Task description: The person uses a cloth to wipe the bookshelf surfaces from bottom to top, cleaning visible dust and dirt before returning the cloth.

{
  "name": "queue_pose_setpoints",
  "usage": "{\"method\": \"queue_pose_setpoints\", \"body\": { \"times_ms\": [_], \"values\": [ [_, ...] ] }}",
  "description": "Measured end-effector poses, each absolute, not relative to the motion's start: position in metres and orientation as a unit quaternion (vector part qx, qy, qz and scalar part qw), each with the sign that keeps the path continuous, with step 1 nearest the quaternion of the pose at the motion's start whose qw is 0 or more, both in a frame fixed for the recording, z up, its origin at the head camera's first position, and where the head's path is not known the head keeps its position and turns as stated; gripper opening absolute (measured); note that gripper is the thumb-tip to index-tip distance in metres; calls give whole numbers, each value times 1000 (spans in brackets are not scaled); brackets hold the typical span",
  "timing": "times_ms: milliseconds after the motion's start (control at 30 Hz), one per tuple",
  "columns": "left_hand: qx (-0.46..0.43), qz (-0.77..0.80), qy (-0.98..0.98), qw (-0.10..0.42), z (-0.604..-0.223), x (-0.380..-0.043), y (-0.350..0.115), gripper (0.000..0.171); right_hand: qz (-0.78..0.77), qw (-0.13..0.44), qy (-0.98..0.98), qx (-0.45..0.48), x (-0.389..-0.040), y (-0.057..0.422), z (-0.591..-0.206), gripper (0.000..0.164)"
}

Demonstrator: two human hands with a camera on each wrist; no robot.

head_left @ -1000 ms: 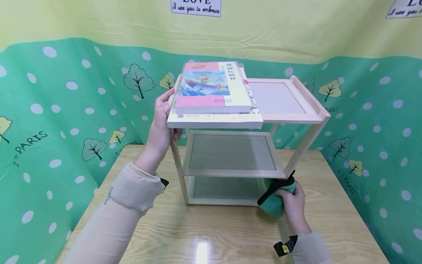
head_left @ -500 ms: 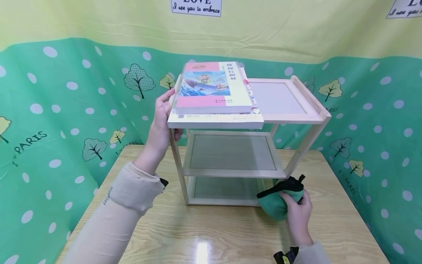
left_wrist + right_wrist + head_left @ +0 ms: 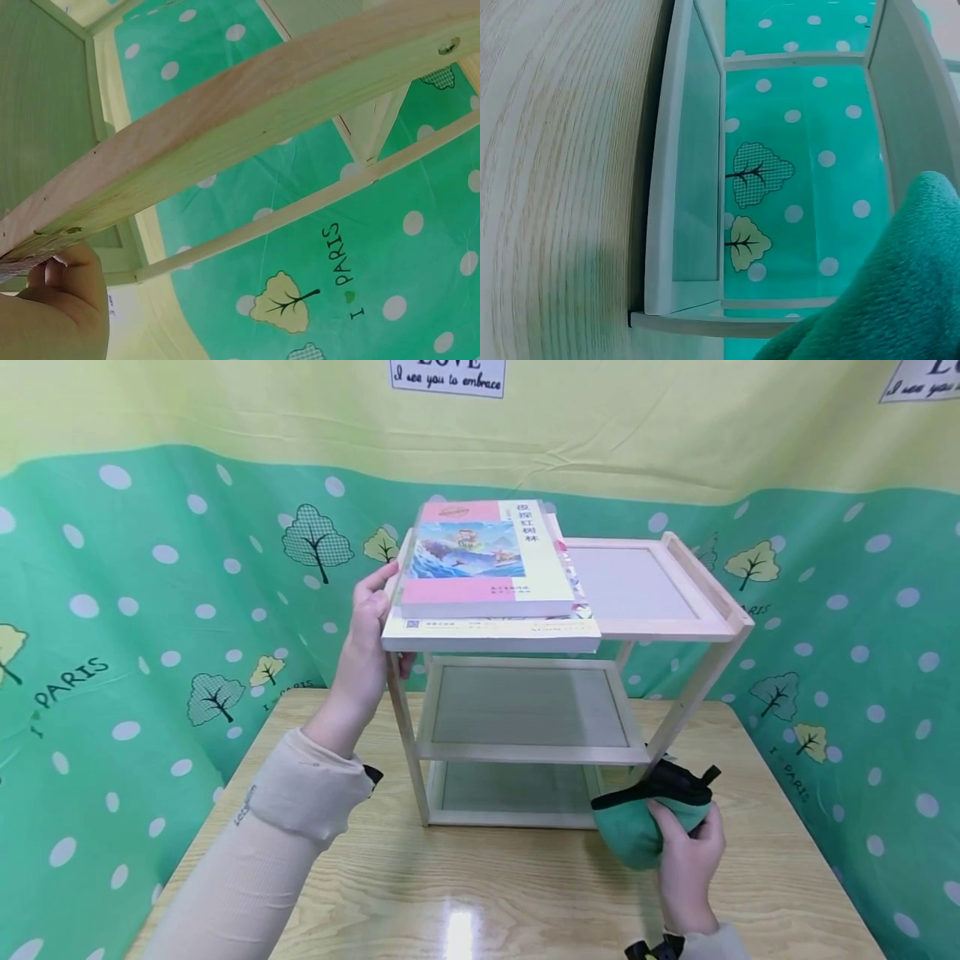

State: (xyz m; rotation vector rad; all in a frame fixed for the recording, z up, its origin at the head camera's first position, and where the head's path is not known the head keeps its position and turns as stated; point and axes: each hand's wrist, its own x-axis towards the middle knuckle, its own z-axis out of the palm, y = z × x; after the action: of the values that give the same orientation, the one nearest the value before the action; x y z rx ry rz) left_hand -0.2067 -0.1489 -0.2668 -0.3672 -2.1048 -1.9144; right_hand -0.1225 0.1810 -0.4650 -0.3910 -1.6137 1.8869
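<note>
A small wooden three-tier shelf (image 3: 536, 752) stands upright on the table. My left hand (image 3: 365, 635) grips its upper left side, beside the books; in the left wrist view the hand (image 3: 71, 300) shows at the lower left, against the frame. Near the lower right leg, my right hand (image 3: 688, 860) holds a green fuzzy cloth (image 3: 637, 835) with a black edge band and a small black tab, thumb on the near side. The cloth touches or overlaps the leg; I cannot tell which. In the right wrist view the green cloth (image 3: 892, 300) hides the right hand.
Two stacked books, the upper one with a pink and white cover (image 3: 472, 556), lie on the left part of the top shelf, jutting past its front edge. The wood-grain table (image 3: 487, 885) is lit by a glare spot. A green and yellow curtain (image 3: 187, 568) surrounds it.
My right hand has moved right and toward me with the green cloth, away from the shelf's lower right leg. The left hand, shelf and books have stayed put.
</note>
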Motion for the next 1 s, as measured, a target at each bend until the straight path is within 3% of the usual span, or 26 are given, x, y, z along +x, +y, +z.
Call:
{"method": "queue_pose_setpoints", "body": {
  "times_ms": [233,767,1000],
  "values": [
    [-128,-659,-728,138,-267,-207,-149,57,718,376,-579,-89,-121,179,-460,30],
    [-128,-655,-732,139,-267,-208,-149,58,736,460,-497,16,-114,171,-430,34],
    [-128,-653,-733,140,-268,-207,-149,59,674,510,-531,62,-109,164,-419,32]
  ]
}}
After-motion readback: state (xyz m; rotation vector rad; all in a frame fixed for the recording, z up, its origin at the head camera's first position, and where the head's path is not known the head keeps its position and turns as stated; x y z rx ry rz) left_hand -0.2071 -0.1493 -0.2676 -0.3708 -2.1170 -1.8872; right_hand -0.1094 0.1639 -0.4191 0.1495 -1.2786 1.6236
